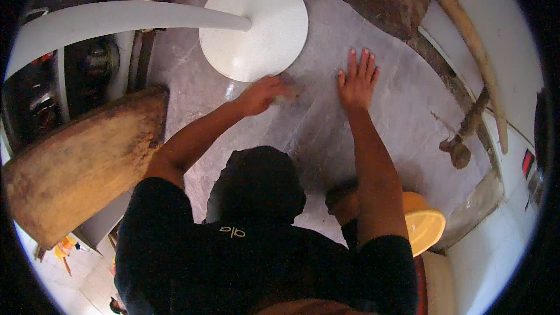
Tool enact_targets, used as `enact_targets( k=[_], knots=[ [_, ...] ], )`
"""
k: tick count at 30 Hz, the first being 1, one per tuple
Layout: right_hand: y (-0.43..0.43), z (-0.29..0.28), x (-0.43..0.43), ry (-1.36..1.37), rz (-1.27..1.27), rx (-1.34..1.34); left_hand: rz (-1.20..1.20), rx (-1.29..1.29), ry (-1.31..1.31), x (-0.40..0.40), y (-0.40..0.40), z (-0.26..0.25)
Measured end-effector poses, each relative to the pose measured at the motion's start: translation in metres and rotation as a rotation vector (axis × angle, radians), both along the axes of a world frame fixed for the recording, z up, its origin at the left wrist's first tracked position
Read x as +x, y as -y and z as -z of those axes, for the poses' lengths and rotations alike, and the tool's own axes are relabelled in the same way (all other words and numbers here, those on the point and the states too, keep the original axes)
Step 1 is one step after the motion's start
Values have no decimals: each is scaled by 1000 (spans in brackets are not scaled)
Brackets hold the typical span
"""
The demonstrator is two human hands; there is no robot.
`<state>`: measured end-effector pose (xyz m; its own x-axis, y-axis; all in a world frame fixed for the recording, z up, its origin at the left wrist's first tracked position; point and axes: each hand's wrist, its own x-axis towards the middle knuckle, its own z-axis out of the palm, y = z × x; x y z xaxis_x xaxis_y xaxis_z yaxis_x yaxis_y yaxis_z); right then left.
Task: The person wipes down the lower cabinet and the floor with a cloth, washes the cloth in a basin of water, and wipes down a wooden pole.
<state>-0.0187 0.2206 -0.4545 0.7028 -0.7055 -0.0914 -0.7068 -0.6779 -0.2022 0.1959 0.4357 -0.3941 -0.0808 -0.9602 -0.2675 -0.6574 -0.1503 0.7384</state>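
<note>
My left hand is beside the near rim of a white round pedestal base. Its fingers are curled around a small pale object, too blurred to name, low over a grey marble-patterned surface. To the right, my right hand lies palm down on that surface, fingers spread, holding nothing. A white pole rises from the middle of the base and runs to the left edge of the view. My black shirt and a dark rounded shape cover the lower middle.
A worn wooden board stands at the left. On the right are a yellow plastic vessel, a wooden piece with string and a long curved-looking wooden pole. A brown slab lies at the far right edge.
</note>
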Motion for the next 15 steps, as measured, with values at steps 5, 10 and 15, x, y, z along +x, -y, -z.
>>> enact_targets(
  k=[5,10,15],
  knots=[
    [-2,-4,-2,3,37,5,-842,21,-208,109,-62,-21],
    [-2,-1,2,-21,19,-28,-786,-404,193,263,12,8],
    [-4,1,0,-33,13,-41,-240,-498,-666,291,118,46]
  ],
)
